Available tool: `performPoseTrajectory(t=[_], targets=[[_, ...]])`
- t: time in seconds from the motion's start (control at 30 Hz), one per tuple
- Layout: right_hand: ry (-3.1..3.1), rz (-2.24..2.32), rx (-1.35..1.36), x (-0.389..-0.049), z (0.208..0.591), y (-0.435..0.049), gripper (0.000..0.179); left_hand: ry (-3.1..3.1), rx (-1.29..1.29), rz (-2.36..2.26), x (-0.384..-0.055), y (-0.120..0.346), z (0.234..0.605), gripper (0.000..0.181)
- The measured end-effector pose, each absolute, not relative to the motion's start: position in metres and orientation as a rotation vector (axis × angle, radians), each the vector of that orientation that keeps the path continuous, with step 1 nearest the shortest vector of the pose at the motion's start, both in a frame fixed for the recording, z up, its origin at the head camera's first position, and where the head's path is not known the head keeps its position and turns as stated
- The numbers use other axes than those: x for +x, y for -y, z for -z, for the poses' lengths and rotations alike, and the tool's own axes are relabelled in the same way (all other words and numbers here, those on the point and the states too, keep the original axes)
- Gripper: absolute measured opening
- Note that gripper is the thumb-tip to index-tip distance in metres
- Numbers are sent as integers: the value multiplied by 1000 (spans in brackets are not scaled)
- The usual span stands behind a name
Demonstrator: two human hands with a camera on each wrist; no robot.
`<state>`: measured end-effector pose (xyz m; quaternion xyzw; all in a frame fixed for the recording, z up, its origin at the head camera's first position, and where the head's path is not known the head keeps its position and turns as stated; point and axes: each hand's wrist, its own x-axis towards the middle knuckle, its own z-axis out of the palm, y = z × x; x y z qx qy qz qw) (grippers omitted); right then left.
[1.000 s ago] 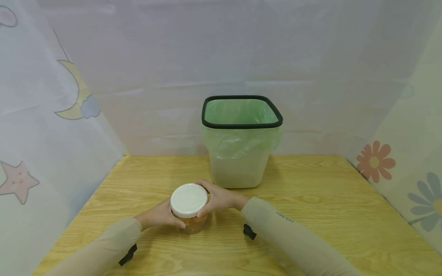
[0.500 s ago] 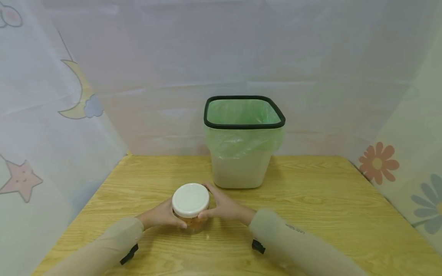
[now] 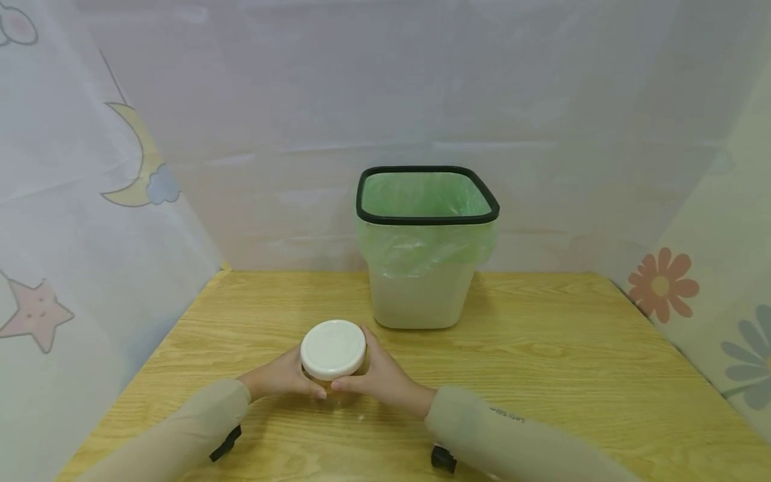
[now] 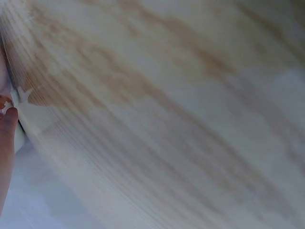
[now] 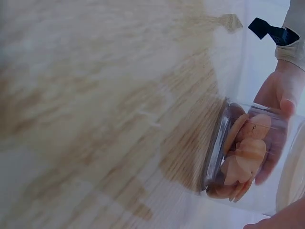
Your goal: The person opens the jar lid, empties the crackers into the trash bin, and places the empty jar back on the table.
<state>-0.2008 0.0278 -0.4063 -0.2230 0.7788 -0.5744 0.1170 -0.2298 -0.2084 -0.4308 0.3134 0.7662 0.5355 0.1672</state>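
In the head view, the clear jar [image 5: 257, 188] stands on the table [image 3: 542, 348], between seven and eight o'clock from the bin [image 3: 418, 288]; the left hand [image 3: 283, 375] grips its side from eight o'clock, and the right hand [image 3: 383, 375] holds it around the white lid [image 3: 333, 348]'s edge from four, the far fingers hidden; good handling, I judge, means bracing the body firmly with the left while the right presses evenly, keeping the jar level; its axis runs upright, lid facing up. In the left wrist view, a fingertip meets a sliver of jar near nine o'clock, too little to tell the grip. In the right wrist view, the axis slants, lid toward four o'clock, base toward ten, tan pieces [image 5: 243, 160] inside
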Motion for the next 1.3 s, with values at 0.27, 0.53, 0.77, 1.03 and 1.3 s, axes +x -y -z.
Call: performPoseTrajectory(t=[0.27,0.53,0.77,1.03,1.3], targets=[[-2300,1674,-654,-206,409,-27,107,-2186,935,-1521,-231,209,432,105],[-2304,1627,-700,-213,408,-33,103,-2201,909,-1505,-233,208,432,105],[-2264,1628,-767,-218,411,-35,101,-2194,906,-1517,-232,208,433,105],[-2226,1600,-777,-219,407,-37,106,-2195,871,-1520,-232,208,432,105],[-2213,1571,-833,-223,407,-40,104,-2171,888,-1533,-231,206,430,103]])
